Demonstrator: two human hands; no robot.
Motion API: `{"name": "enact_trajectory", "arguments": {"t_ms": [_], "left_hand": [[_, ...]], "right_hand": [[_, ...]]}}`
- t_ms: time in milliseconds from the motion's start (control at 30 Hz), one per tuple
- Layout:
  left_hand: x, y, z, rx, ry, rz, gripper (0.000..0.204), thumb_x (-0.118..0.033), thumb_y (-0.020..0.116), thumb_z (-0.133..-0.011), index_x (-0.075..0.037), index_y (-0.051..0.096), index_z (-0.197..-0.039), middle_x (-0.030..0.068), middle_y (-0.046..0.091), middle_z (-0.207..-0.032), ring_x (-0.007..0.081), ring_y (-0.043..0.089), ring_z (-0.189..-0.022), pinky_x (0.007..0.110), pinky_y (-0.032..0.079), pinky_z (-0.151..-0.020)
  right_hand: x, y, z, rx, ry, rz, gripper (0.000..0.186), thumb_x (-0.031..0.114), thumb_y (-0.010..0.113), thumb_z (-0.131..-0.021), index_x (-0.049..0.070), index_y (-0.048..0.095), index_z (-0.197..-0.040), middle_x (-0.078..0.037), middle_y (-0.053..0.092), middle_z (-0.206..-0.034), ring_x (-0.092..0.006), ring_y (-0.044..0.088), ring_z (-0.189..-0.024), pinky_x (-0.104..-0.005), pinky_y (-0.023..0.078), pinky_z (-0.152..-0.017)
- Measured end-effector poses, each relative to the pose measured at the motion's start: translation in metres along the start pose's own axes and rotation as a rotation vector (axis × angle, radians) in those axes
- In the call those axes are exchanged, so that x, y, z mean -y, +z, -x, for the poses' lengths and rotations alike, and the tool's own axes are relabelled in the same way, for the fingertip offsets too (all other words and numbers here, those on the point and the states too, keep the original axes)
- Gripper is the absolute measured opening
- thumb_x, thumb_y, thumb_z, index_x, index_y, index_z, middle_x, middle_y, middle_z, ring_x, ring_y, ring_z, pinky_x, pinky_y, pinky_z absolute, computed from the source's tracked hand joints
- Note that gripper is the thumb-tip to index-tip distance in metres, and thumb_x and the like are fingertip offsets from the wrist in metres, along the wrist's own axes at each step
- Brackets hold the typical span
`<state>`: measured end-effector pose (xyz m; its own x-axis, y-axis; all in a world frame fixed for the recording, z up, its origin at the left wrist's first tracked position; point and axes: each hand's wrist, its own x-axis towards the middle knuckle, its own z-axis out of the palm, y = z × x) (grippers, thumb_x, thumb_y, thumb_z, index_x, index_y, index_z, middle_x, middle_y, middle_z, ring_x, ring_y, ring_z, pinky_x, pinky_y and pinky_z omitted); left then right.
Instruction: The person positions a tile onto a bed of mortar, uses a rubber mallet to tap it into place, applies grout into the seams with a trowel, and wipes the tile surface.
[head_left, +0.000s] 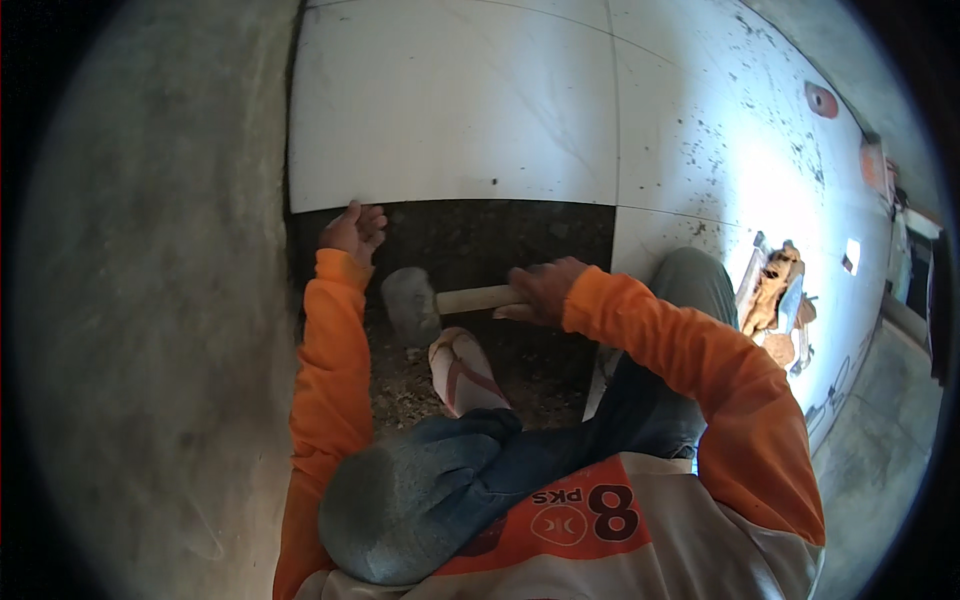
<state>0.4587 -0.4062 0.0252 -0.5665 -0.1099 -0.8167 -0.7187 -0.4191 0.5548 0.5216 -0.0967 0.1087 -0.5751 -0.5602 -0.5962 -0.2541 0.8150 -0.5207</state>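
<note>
My right hand [545, 290] is closed round the pale wooden handle [478, 299] of a mallet. The mallet's thick grey head [409, 306] points left, above the dark bare ground [500, 235]. My left hand [352, 232] is at the near left corner of a large white floor tile [450, 100], close to the wall. Its fingers are loosely curled and apart, with nothing visible in them. Whether the fingertips touch the tile's edge, I cannot tell.
A grey plastered wall [170, 300] rises on the left. My sandalled foot [463, 372] stands on loose soil near the mallet head. More white tiles [665, 120] extend right, with a pile of tools and rags [778, 290] and a small red object [821, 100] on them.
</note>
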Motion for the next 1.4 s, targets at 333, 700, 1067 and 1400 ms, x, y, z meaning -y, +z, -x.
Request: {"name": "enact_trajectory", "arguments": {"t_ms": [333, 700, 1067, 1400], "left_hand": [[0.010, 0.000, -0.008, -0.196, 0.117, -0.331, 0.038, -0.038, 0.058, -0.088, -0.006, 0.057, -0.108, -0.0006, 0.059, -0.083, 0.0096, 0.053, -0.066, 0.025, 0.040, -0.057], [0.011, 0.002, -0.009, -0.217, 0.140, -0.352, 0.035, -0.038, 0.059, -0.087, -0.006, 0.059, -0.101, -0.0032, 0.054, -0.072, 0.0067, 0.048, -0.057, 0.021, 0.039, -0.052], [0.006, -0.003, -0.018, -0.144, 0.147, -0.411, 0.035, -0.038, 0.057, -0.088, -0.005, 0.058, -0.100, -0.0032, 0.051, -0.069, 0.0060, 0.046, -0.055, 0.019, 0.039, -0.050], [0.003, -0.004, -0.019, -0.092, 0.153, -0.465, 0.039, -0.040, 0.057, -0.088, -0.004, 0.058, -0.102, -0.0030, 0.052, -0.071, 0.0068, 0.046, -0.055, 0.020, 0.033, -0.047]], "right_hand": [[-0.008, 0.010, -0.010, 0.073, 0.004, -0.056, 0.065, 0.067, 0.043, -0.081, 0.005, 0.057, -0.095, -0.020, 0.064, -0.074, -0.0393, 0.063, -0.073, -0.0476, 0.051, -0.065], [-0.012, 0.015, -0.018, 0.149, -0.231, 0.047, 0.067, 0.067, 0.041, -0.081, 0.004, 0.056, -0.101, -0.019, 0.064, -0.076, -0.0386, 0.063, -0.075, -0.0474, 0.051, -0.067], [-0.022, -0.011, -0.023, 0.160, 0.186, -0.089, 0.060, 0.061, 0.048, -0.080, 0.008, 0.059, -0.106, -0.017, 0.066, -0.089, -0.0357, 0.064, -0.084, -0.0445, 0.051, -0.075], [-0.015, 0.009, -0.023, 0.050, 0.165, -0.149, 0.067, 0.069, 0.043, -0.079, 0.008, 0.058, -0.102, -0.017, 0.066, -0.079, -0.0366, 0.064, -0.077, -0.0448, 0.052, -0.069]]}}
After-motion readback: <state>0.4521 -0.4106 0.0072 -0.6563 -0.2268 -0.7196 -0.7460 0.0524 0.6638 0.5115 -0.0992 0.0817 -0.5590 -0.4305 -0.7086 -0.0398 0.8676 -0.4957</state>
